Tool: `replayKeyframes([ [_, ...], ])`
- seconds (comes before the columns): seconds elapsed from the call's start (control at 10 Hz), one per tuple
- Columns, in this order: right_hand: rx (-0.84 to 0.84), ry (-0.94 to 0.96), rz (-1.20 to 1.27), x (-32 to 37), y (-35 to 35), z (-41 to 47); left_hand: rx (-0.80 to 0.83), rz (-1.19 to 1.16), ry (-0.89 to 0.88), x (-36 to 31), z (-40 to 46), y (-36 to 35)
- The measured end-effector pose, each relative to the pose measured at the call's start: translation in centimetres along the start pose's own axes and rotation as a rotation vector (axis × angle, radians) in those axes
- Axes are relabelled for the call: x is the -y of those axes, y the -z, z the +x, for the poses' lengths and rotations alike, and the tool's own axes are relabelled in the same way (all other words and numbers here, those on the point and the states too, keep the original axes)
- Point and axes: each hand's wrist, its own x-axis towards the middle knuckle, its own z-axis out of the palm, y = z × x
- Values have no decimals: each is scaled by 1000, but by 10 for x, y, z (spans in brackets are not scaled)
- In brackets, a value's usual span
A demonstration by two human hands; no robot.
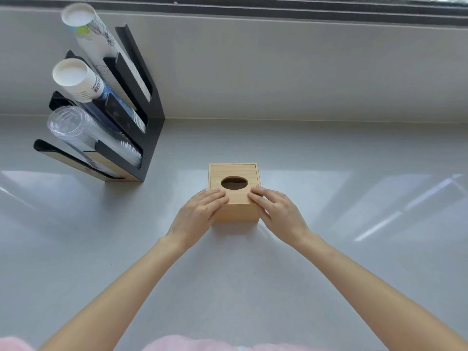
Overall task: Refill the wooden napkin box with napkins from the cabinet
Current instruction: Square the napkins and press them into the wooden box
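A square wooden napkin box (pixel 236 214) stands on the grey counter in the middle of the view. Its sliding lid (pixel 234 171) has an oval hole, and the inside looks dark with no napkin showing. My left hand (pixel 198 214) rests on the lid's near left corner, fingertips on top and thumb at the box's side. My right hand (pixel 277 211) lies on the near right corner in the same way. Both hands press on the lid from the front edge. No napkins and no cabinet are in view.
A black cup rack (pixel 149 115) stands at the back left, holding stacks of white paper cups (pixel 76 79) and clear plastic cups (pixel 76 127). A grey backsplash and a dark window frame (pixel 304 8) run along the far side. The glossy counter (pixel 354 198) stretches right.
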Motion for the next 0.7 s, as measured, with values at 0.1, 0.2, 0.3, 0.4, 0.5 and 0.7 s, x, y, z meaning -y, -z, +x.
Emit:
replayKeyframes([
  [0.1, 17, 9, -10, 1, -2, -3, 9, -5, 0, -2, -2, 0],
  [0.2, 0, 8, -18, 1, -5, -5, 2, -9, 2, 1, -2, 1],
  [0.3, -14, -7, -11, 4, -9, -7, -10, -27, 20, 2, 0, 1],
  [0.4, -43, -14, -18, 5, -12, -9, -26, -52, 71, -1, 0, -2],
  [0.5, -17, -25, -11, 3, -11, -8, -27, -64, 91, -2, -1, -2],
  [0.7, 45, -17, 27, 3, 0, 5, -65, 110, -20, -2, 8, 8],
])
